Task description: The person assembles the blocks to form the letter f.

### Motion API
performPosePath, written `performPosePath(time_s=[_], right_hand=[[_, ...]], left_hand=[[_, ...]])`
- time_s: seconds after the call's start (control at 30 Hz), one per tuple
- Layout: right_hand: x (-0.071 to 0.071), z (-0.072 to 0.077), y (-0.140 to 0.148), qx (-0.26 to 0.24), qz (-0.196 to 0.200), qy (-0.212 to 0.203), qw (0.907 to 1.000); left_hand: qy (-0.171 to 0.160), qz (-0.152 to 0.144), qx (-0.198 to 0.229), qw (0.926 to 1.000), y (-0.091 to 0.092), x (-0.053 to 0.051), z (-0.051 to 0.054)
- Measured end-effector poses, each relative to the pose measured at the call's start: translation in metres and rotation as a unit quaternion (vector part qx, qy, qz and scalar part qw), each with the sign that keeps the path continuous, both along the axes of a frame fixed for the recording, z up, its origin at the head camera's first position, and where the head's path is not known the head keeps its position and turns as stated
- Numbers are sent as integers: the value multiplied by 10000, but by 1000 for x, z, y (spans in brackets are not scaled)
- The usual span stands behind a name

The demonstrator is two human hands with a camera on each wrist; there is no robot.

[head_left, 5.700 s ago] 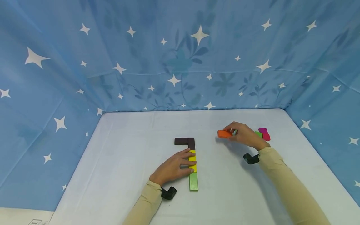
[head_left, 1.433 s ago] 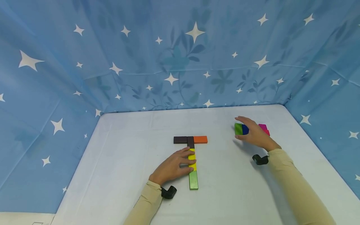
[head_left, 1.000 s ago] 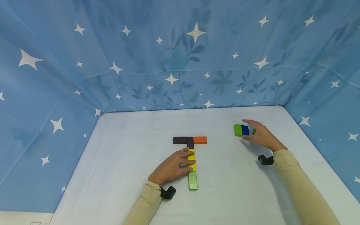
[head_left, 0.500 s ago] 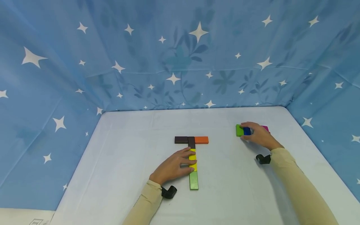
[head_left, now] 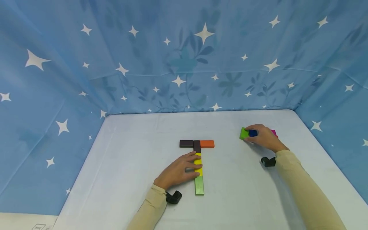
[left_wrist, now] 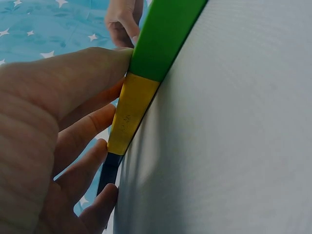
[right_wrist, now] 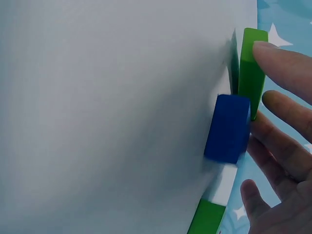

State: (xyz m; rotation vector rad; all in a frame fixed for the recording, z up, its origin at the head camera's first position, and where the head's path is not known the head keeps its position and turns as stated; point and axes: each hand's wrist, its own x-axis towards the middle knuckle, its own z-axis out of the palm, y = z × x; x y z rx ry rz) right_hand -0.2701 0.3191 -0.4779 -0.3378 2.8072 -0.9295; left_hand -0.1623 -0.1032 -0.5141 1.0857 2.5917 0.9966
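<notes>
In the head view my left hand (head_left: 178, 170) lies over a yellow stretch of blocks (head_left: 198, 162), fingers fairly straight, fingertips touching it. That stretch stands in a T-shaped layout: a green block (head_left: 199, 186) at its near end, an upright dark block (head_left: 196, 147) at its far end. Beside the dark one lie another dark block (head_left: 186, 143) on the left and an orange block (head_left: 207, 144) on the right. My right hand (head_left: 264, 138) pinches a light green block (head_left: 244, 133) between thumb and fingers; it looks tilted. A blue block (right_wrist: 227, 129) sits close by it.
A magenta block (head_left: 273, 131) shows partly behind the right hand. Another green block (right_wrist: 207, 218) appears low in the right wrist view. The white tabletop (head_left: 129, 153) meets blue star-patterned curtains (head_left: 155, 73) at the back and sides.
The orange block, held by the right hand earlier, now lies at the T's right. The right hand went right over the remaining blocks, then back left, and took hold of the light green block.
</notes>
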Motion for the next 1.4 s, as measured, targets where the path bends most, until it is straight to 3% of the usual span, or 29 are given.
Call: performPosePath(time_s=[0.23, 0.67, 0.97, 1.4], right_hand=[[-9, 4, -11, -63, -20, -102, 9999], [-25, 13, -46, -311, 310, 250, 9987], [-31, 21, -75, -509, 500, 251, 9971], [-41, 19, -113, -618, 917, 211, 9936]], left_hand=[[35, 7, 70, 10000, 0, 1, 2], [13, -22, 27, 10000, 1, 0, 0], [13, 30, -20, 10000, 0, 0, 2], [-80, 40, -84, 9999, 1, 0, 3]])
